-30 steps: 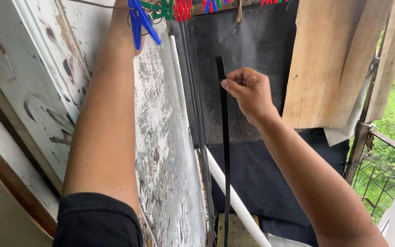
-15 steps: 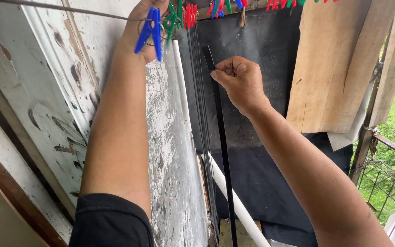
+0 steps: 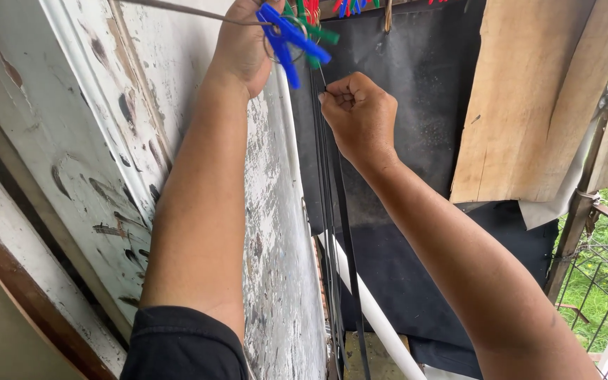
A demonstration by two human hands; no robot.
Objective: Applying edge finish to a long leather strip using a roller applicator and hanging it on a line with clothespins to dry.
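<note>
While left hand (image 3: 244, 42) pinches blue clothespin (image 3: 286, 35), right hand (image 3: 360, 116) (fisted) grips black strap (image 3: 343, 232).

A thin wire line (image 3: 198, 12) runs across the top of the view and carries everything here. Clipped on it hang a blue clothespin (image 3: 290, 39), a green clothespin (image 3: 321, 33), and further red and blue pegs (image 3: 346, 7). Narrow black strips (image 3: 332, 232) hang straight down beneath them.
</note>
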